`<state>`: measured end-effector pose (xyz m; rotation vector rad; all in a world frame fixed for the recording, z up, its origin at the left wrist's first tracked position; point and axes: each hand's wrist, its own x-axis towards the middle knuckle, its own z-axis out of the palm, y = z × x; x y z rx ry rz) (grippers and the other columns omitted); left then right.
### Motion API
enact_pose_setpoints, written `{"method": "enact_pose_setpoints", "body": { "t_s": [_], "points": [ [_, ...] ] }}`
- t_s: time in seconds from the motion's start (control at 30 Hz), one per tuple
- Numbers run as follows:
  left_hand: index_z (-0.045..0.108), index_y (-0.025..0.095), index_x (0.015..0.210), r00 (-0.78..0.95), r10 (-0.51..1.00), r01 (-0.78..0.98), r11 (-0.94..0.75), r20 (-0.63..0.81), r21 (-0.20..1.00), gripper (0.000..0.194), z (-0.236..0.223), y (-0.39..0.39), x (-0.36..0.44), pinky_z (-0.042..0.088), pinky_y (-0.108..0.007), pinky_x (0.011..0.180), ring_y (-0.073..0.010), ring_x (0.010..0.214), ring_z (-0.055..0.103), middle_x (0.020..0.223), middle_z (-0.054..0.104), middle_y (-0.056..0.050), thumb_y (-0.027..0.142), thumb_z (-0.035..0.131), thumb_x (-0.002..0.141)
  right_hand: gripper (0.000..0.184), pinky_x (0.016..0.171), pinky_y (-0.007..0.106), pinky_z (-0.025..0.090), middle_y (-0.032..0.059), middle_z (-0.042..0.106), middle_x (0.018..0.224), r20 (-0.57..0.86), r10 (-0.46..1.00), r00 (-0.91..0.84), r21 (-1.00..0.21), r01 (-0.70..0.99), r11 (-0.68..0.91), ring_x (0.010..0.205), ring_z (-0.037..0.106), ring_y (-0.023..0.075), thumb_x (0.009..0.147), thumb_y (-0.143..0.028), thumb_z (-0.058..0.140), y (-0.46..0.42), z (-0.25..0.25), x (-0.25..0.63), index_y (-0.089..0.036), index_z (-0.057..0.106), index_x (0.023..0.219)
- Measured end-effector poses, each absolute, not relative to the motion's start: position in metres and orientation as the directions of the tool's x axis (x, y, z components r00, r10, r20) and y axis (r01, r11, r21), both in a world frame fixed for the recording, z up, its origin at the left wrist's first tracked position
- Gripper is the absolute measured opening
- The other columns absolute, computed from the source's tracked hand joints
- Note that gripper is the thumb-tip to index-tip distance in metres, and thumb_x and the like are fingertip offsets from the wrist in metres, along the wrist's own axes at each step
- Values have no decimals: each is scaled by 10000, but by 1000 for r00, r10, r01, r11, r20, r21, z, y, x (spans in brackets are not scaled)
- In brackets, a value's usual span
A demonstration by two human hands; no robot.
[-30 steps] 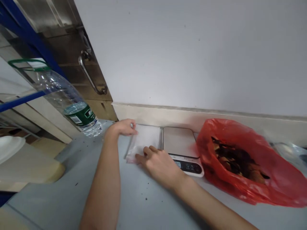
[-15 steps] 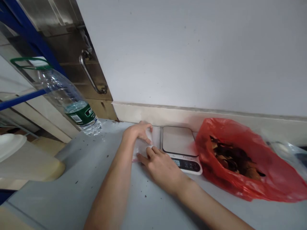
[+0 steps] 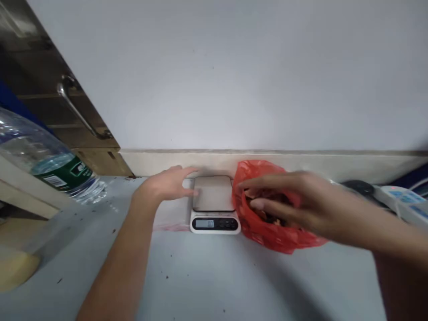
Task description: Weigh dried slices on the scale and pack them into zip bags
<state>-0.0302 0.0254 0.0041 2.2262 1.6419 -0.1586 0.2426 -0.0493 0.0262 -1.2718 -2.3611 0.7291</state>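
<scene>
A white digital kitchen scale with a bare metal top stands against the wall's base. Its lit display seems to read 0.0. Beside its left edge is my left hand, thumb and forefinger apart and nothing between them. Under and below that hand lies a clear plastic bag with a pinkish edge. My right hand, blurred by motion, hovers over the mouth of a red plastic bag. Its thumb and fingers are spread with nothing visible in them. Brown, dry-looking pieces show inside the red bag, partly covered by the hand.
A large water bottle with a green label stands at the left, near a pale yellowish container bottom. The wall rises behind the scale. A white device with blue labels sits at the far right. Dark specks dot the tabletop.
My right hand has let go of the clear bag and moved right, over the red bag. My left hand has released it too, its fingers now apart. The view has shifted right.
</scene>
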Motion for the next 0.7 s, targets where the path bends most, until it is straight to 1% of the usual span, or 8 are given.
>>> {"method": "enact_pose_setpoints", "body": {
  "t_s": [0.13,0.17,0.23,0.3,0.37,0.5,0.6,0.7],
  "points": [
    [671,291,1323,633,766,635,-596,111,492,391,15,12,15,519,-362,976,-260,1133,679,1280,735,-57,354,582,948,399,760,426,609,89,814,1013,107,965,-238,-542,800,257,880,754,295,843,-500,572,-41,30,304,-245,785,1063],
    [711,279,1234,677,709,535,-659,197,529,304,15,9,30,523,-340,961,-234,1083,694,1221,757,-40,320,571,967,391,747,439,609,92,814,959,81,985,-151,-520,837,171,842,752,298,828,-491,582,-40,28,317,-241,781,1054],
    [739,227,1100,721,620,437,-753,309,491,203,10,2,60,522,-333,937,-219,1014,696,1123,769,-44,261,580,979,334,724,447,606,91,803,854,-5,1000,15,-472,881,-16,760,742,292,815,-449,608,-37,23,340,-228,767,1009],
    [747,201,1037,769,562,402,-797,307,452,181,2,-4,86,517,-328,920,-214,983,693,1053,764,-53,233,573,1000,263,718,433,603,98,796,833,-89,985,149,-440,881,-173,720,735,276,803,-391,638,-36,16,359,-212,744,964],
    [759,200,1009,835,501,364,-813,229,454,222,-7,-11,104,515,-320,893,-213,985,690,1036,768,-54,234,541,1031,252,701,409,602,112,796,864,-151,955,255,-434,851,-295,708,737,262,784,-365,672,-34,7,376,-197,721,966],
    [781,232,1011,929,368,312,-827,33,467,311,-26,-19,119,481,-382,975,-246,1096,655,1123,791,-24,284,480,1069,329,582,362,599,90,774,821,-215,912,350,-468,782,-411,634,712,227,734,-389,734,-30,-13,398,-201,699,1002],
    [785,266,1103,899,432,421,-811,-70,405,360,-34,-18,119,450,-431,1024,-269,1117,645,1165,781,-34,330,431,1082,349,497,335,585,105,762,883,-223,867,446,-454,739,-498,633,703,220,686,-341,751,-26,-25,396,-198,691,998],
    [725,267,1290,815,562,575,-755,-138,315,407,-36,-14,115,418,-479,1083,-312,1233,605,1312,719,-87,377,389,1090,360,538,328,594,130,762,931,-228,827,515,-444,700,-559,662,727,225,669,-255,721,-22,-32,387,-172,687,1017]
  ]
}}
